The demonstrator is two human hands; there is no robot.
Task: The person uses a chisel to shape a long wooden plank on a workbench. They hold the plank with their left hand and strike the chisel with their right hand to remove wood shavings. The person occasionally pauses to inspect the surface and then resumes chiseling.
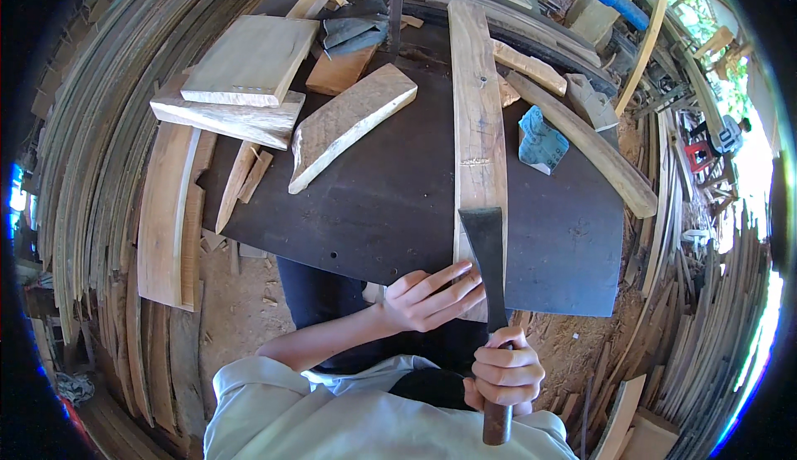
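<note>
Tightly, the right hand (508, 373) clasps a brown-handled dark metal blade (490, 248), while the left hand (433, 298) touches a long pale wooden board (479, 128), its grip unclear.

The left forearm (332, 340) angled inward; the left grip (433, 298) lay with fingers (448, 294) slightly spread; the right grip (508, 369) was curled tight.
</note>
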